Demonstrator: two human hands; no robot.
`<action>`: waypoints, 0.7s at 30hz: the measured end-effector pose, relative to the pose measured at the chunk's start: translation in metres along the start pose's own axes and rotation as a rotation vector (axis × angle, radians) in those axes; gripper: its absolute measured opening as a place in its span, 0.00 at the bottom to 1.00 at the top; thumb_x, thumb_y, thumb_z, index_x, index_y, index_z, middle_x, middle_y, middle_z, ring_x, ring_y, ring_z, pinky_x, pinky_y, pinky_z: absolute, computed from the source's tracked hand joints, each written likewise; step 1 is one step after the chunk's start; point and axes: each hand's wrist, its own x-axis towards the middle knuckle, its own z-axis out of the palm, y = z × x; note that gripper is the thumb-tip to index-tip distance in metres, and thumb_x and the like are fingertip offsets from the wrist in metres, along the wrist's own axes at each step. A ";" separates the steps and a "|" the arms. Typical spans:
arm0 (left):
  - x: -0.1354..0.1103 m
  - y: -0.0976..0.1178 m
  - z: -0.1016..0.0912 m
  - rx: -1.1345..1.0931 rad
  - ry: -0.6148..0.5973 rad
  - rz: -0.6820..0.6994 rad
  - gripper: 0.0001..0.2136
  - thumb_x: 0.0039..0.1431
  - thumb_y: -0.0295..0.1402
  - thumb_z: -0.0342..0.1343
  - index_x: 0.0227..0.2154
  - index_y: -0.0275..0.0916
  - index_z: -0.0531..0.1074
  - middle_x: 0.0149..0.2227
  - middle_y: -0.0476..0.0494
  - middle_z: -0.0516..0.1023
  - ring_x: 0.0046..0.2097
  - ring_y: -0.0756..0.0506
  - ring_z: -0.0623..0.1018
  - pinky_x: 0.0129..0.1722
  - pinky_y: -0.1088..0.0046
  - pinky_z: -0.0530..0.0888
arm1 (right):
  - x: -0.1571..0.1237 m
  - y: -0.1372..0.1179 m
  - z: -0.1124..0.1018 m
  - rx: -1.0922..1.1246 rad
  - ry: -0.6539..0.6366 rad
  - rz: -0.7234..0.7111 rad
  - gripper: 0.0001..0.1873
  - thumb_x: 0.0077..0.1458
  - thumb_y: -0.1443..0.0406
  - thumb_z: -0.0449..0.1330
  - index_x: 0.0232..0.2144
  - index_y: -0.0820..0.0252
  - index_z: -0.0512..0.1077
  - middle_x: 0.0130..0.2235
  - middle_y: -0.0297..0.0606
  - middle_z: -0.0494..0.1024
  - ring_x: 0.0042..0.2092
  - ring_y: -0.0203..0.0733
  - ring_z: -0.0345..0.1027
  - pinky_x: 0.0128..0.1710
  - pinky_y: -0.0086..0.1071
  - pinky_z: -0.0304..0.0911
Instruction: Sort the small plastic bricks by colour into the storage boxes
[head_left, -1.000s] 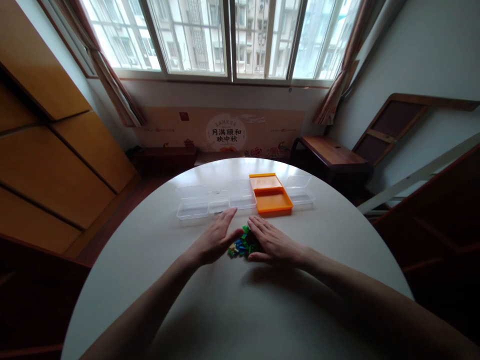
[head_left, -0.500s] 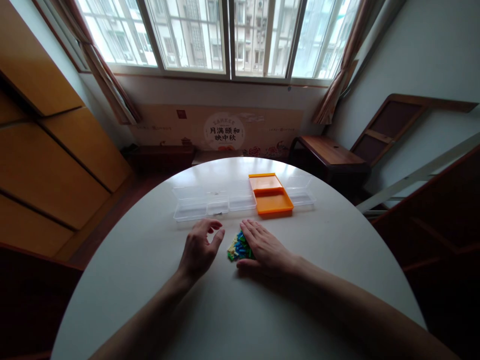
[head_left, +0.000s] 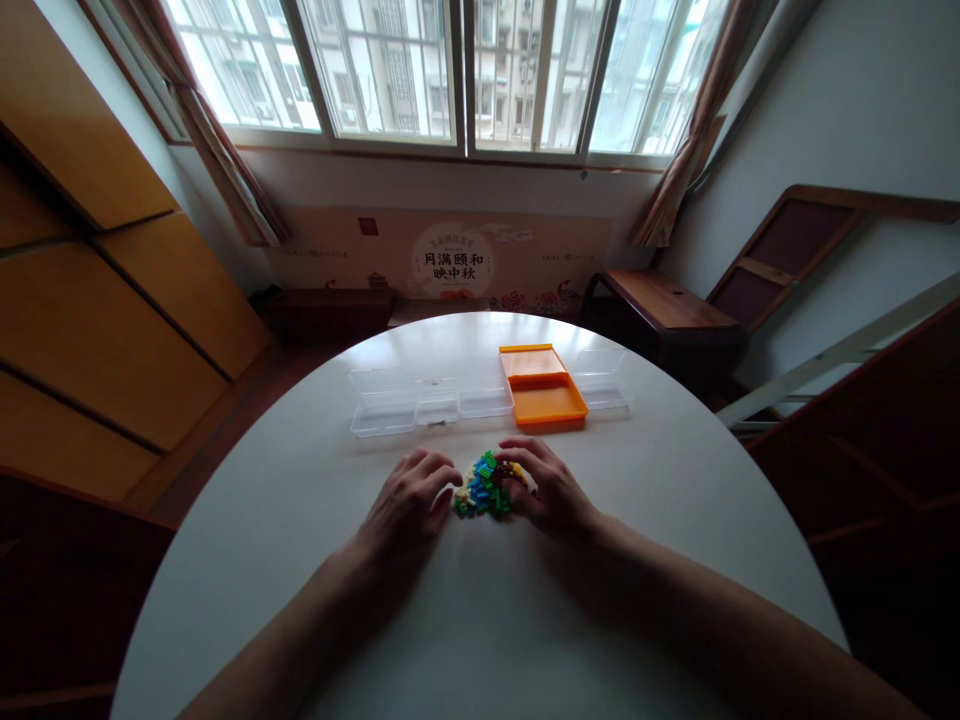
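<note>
A small heap of toy bricks [head_left: 482, 485] lies on the white table, with cream, blue, green, brown and yellow pieces. My left hand [head_left: 411, 495] rests at the heap's left edge, fingers bent and the thumb held apart, with no piece visible in it. On the other side, my right hand [head_left: 555, 490] curves round the heap's right edge. Its thumb and fingers are spread, and some brown and yellow bricks show between them. Whether the right fingertips touch those bricks is hard to make out.
Beyond the heap stands an orange box [head_left: 549, 402] with its lid open. Clear plastic boxes [head_left: 384, 415] line up to its left, and another clear box [head_left: 604, 392] is at its right. The round white table [head_left: 480, 620] has a curved far edge.
My right hand has lifted from lying flat over the bricks and drawn right, uncovering more of them. My left hand has turned palm down and come closer to the heap.
</note>
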 end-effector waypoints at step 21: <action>-0.003 -0.005 0.000 0.035 -0.036 -0.006 0.08 0.62 0.31 0.50 0.34 0.40 0.75 0.37 0.44 0.75 0.40 0.45 0.70 0.44 0.65 0.68 | -0.001 0.004 -0.001 -0.023 0.147 0.031 0.09 0.51 0.72 0.55 0.32 0.57 0.73 0.39 0.40 0.73 0.41 0.44 0.66 0.43 0.39 0.65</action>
